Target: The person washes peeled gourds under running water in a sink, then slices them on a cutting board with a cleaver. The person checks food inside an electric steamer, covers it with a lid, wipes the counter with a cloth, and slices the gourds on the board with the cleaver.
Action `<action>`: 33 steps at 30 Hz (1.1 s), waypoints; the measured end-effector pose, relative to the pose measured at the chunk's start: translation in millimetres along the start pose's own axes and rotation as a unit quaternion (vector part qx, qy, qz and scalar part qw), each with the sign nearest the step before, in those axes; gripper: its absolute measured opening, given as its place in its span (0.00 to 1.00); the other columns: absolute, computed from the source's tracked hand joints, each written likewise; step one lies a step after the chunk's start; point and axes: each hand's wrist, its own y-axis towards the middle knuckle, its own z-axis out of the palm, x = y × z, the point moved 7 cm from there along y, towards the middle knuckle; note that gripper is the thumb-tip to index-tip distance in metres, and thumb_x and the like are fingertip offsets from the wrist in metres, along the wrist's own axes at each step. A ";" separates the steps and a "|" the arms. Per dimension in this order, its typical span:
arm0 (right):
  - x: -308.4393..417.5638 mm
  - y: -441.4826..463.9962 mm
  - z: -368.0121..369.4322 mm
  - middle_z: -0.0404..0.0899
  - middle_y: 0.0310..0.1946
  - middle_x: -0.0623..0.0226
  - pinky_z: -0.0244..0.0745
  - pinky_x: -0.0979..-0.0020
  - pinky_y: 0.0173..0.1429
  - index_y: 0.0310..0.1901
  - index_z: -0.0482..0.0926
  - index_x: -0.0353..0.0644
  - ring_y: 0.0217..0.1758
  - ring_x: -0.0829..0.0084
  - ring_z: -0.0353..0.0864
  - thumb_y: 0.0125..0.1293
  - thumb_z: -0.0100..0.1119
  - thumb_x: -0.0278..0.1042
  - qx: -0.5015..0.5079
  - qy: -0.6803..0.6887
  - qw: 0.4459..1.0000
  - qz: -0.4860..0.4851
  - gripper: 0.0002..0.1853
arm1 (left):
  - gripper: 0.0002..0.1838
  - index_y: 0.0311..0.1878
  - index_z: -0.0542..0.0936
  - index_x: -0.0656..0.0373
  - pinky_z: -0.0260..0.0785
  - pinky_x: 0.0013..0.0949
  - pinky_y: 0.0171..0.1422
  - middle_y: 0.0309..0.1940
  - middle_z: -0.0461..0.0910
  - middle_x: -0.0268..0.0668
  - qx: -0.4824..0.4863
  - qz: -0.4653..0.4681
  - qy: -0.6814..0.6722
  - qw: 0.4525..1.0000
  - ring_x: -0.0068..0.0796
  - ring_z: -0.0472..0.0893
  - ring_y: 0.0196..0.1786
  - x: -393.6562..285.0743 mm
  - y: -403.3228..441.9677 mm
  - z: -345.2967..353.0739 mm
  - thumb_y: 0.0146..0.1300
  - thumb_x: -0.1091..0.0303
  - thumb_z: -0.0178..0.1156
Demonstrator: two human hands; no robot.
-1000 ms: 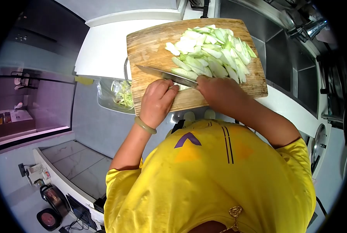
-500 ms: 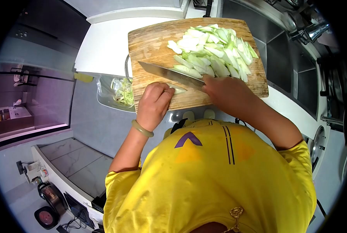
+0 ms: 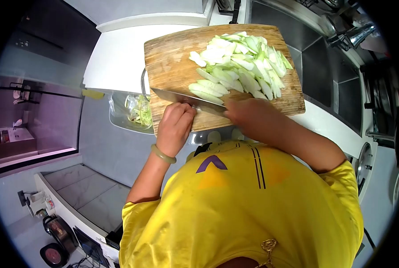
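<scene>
My right hand (image 3: 248,117), slightly blurred, is closed round the handle of a broad kitchen knife (image 3: 181,97). Its blade points left across the wooden cutting board (image 3: 170,60), right in front of my left fingertips. My left hand (image 3: 176,121), a bangle at its wrist, has bent fingers pressed together at the board's near edge. They hold down a small end of pale green vegetable, largely hidden by the blade and fingers. Beyond the knife lies a heap of slanted, pale green vegetable slices (image 3: 242,58), with a few slices right along the blade.
Left of the board, below counter height, is a lined bin (image 3: 134,127) with peelings in it. A sink (image 3: 322,67) lies to the right, with a tap (image 3: 360,35). White counter (image 3: 112,62) shows at the left. A rice cooker (image 3: 58,230) stands at lower left.
The knife has come down and nearer to me, over the held vegetable piece, which was in plain sight before. Another slice now lies beside the blade. My left hand stays nearly in place.
</scene>
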 end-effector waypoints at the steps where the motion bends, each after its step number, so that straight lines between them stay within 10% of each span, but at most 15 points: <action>1: -3.4 8.4 10.2 0.80 0.26 0.49 0.75 0.49 0.39 0.37 0.71 0.38 0.32 0.46 0.82 0.72 0.51 0.38 -0.021 0.006 1.000 -0.015 0.11 | 0.11 0.42 0.81 0.61 0.72 0.42 0.51 0.42 0.80 0.41 0.000 0.005 0.000 1.000 0.46 0.78 0.47 -0.5 -0.2 -1.0 0.55 0.78 0.67; 16: -30.9 -33.6 -85.3 0.81 0.25 0.52 0.73 0.53 0.33 0.38 0.72 0.39 0.28 0.49 0.80 0.67 0.59 0.36 -0.239 0.015 0.969 0.059 0.10 | 0.08 0.42 0.81 0.62 0.72 0.42 0.52 0.43 0.81 0.43 0.023 0.041 -0.044 0.998 0.47 0.78 0.48 37.5 78.5 30.6 0.59 0.76 0.64; 22: -38.5 -41.2 -84.1 0.82 0.30 0.58 0.74 0.57 0.37 0.38 0.73 0.42 0.34 0.53 0.82 0.62 0.63 0.34 -0.299 -0.061 0.951 0.037 0.10 | 0.07 0.44 0.81 0.61 0.70 0.42 0.59 0.45 0.81 0.44 -0.154 -0.184 -0.040 0.970 0.45 0.78 0.51 75.8 75.2 -37.6 0.63 0.74 0.58; 30: -6.3 -39.1 -73.1 0.78 0.27 0.65 0.74 0.60 0.40 0.34 0.75 0.45 0.34 0.60 0.80 0.54 0.70 0.33 -0.295 -0.147 0.942 -0.063 0.11 | 0.12 0.50 0.75 0.57 0.52 0.50 0.77 0.66 0.69 0.49 0.028 0.103 -0.043 0.993 0.54 0.63 0.73 -63.9 144.1 28.7 0.65 0.67 0.60; 33: -12.2 -52.6 -74.6 0.76 0.27 0.66 0.74 0.61 0.41 0.33 0.75 0.45 0.33 0.61 0.79 0.53 0.70 0.33 -0.289 -0.174 0.940 -0.046 0.11 | 0.09 0.46 0.73 0.59 0.49 0.51 0.78 0.67 0.68 0.52 0.053 0.056 -0.053 0.996 0.57 0.61 0.74 -45.3 147.1 38.9 0.66 0.68 0.58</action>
